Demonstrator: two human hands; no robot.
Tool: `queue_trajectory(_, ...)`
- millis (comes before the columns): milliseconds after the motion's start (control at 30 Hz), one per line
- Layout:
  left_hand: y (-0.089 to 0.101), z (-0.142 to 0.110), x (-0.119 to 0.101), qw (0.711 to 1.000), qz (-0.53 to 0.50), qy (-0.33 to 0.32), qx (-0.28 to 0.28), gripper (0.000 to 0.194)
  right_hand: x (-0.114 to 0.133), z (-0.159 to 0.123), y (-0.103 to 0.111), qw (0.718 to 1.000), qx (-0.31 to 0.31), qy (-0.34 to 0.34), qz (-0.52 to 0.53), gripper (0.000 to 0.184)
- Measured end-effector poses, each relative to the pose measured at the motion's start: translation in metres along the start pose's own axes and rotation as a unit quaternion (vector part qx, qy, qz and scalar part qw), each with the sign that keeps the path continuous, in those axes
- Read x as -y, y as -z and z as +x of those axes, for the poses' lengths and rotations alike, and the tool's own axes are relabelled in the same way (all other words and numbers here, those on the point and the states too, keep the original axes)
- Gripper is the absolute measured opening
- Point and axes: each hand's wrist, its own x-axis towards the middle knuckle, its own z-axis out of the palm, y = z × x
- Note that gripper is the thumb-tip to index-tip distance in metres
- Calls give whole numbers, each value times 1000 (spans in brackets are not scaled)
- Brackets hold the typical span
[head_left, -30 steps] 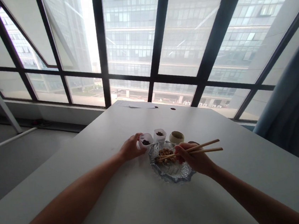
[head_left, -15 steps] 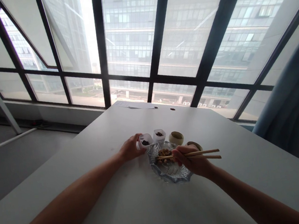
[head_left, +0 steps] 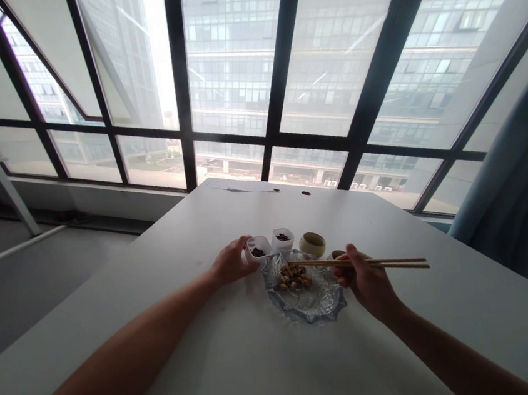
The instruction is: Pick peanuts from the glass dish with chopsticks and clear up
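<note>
The left arm extends from the lower left, forearm inclined inward and up toward the center, wrist nearly straight; the left hand [head_left: 231,260] has its thumb and fingers set around the outer side of a white cup [head_left: 257,259], pinching its wall. The cup stands upright and contains dark pieces. The right arm extends from the lower right at a mirrored angle; the right hand [head_left: 366,281] is positioned at the right side of a glass bowl [head_left: 307,313], thumb uppermost, pinching 2 chopsticks [head_left: 400,263]. The chopsticks lie close to horizontal: rear ends project to the right past the hand, tips point left over the far part of a pile of nuts [head_left: 295,276]. Whether the tips grip a piece cannot be told. The nuts lie in the left half of the bowl, which has a scalloped rim. Behind the bowl, a 2nd white cup [head_left: 282,244] and an olive round cup [head_left: 311,249] stand side by side; a 4th cup [head_left: 338,254] is partly hidden by the right hand. The counter [head_left: 216,366] extends between the forearms and well beyond the cups. Its left and right edges run diagonally, well apart from the hands; its far edge, near the window frame [head_left: 183,105], carries a paper sheet [head_left: 244,189].
</note>
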Motion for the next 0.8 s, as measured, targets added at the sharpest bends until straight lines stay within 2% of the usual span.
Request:
queue_trajectory(133, 0, 0, 1, 1000, 0, -3, 1, 65, -9, -4, 26, 994, -44, -84, 58, 41)
queue_trajectory(233, 2, 0, 0, 1000, 7, -5, 3, 65, -11, -10, 38, 991, -56, -98, 75, 36)
queue_trajectory(500, 2, 1, -1, 1000, 11, -5, 9, 60, -10, -21, 32, 991, -45, -92, 90, 43)
queue_trajectory(800, 2, 1, -2, 1000, 15, -7, 9, 60, -23, -12, 36, 991, -62, -90, 79, 42)
